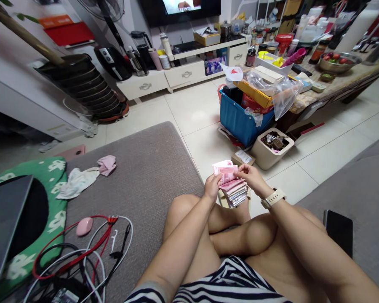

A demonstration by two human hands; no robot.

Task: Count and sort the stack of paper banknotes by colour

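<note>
I sit cross-legged on a grey sofa (139,176). Both hands hold a stack of pink banknotes (232,187) above my knees. My left hand (212,187) grips the stack's left side with its fingers closed round it. My right hand (251,176), with a pale watch (273,198) on the wrist, pinches the top note (225,169) and lifts it off the stack. A small stool or box shows partly beneath the notes.
A beige bin (271,148) and a blue crate (243,120) stand on the tiled floor ahead. A cluttered table (344,80) runs at the right. A phone (338,229) lies by my right thigh. Cables (82,256), a pink mouse (84,226) and a laptop (4,227) lie left.
</note>
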